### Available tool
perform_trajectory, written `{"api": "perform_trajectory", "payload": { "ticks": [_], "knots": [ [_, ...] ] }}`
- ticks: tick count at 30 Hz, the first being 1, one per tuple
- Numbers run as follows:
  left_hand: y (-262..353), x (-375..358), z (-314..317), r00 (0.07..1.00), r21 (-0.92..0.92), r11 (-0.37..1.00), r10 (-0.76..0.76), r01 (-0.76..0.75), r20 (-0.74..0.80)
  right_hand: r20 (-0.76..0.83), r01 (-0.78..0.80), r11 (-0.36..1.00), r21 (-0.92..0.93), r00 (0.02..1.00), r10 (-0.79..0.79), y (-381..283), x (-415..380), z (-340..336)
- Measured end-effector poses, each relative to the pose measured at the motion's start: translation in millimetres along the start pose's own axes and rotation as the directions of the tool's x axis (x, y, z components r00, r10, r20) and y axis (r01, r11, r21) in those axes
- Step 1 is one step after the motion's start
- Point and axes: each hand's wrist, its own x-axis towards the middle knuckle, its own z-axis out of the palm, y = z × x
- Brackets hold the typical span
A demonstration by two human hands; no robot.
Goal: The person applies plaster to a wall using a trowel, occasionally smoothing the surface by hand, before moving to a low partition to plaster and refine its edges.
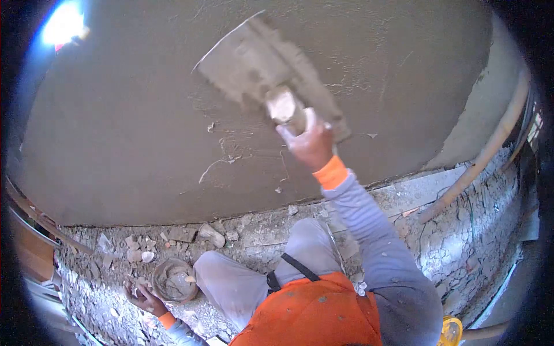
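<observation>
My right hand is closed around the handle of a plastering trowel, whose broad, mortar-smeared blade lies over the grey plastered wall. A pale lump of mortar shows by the handle, just ahead of my fingers. Low on the left, my left hand has its fingers apart and holds nothing. Right beside it stands a round mortar bowl with grey mortar inside. A short light-brown piece pokes over the bowl's right side, near my knee.
Rubble and stones line the foot of the wall. At the right, a long wooden pole leans in a curve across the view. Something yellow sits at the bottom right. A bright light glares at the upper left.
</observation>
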Motion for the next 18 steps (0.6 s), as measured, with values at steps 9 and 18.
{"api": "perform_trajectory", "payload": {
  "ticks": [9,18],
  "knots": [
    [-17,-29,38,0.992,-0.001,0.992,-0.124,0.124,0.021,0.537,0.215,0.875,-0.434,0.842,0.06,178,-103,-39],
    [15,-34,79,0.99,0.085,0.992,-0.1,0.092,0.102,0.399,0.33,0.696,-0.638,0.914,-0.067,224,25,-141]
  ]
}}
